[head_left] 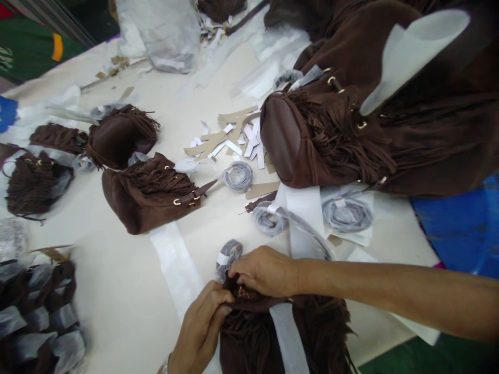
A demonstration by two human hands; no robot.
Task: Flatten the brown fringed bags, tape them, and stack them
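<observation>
A dark brown fringed handbag (249, 337) lies at the table's near edge, a pale wrapping strip (288, 332) across its front. My left hand (205, 322) pinches the bag's top rim at its left corner. Against the same opening, my right hand (267, 272) is closed with its fingers curled at the rim; a patterned lining shows between the two hands. Just beyond my fingers sits a coiled strap (229, 257) in grey wrap with a white band. The fingertips of both hands are partly hidden by the bag's edge.
Brown fringed bags (150, 192) stand at left, with a large pile (429, 140) at right. Wrapped strap coils (237, 176) and paper strips (230, 140) lie mid-table. Plastic bags (163, 31) sit at the back, and something blue (463, 223) is at right.
</observation>
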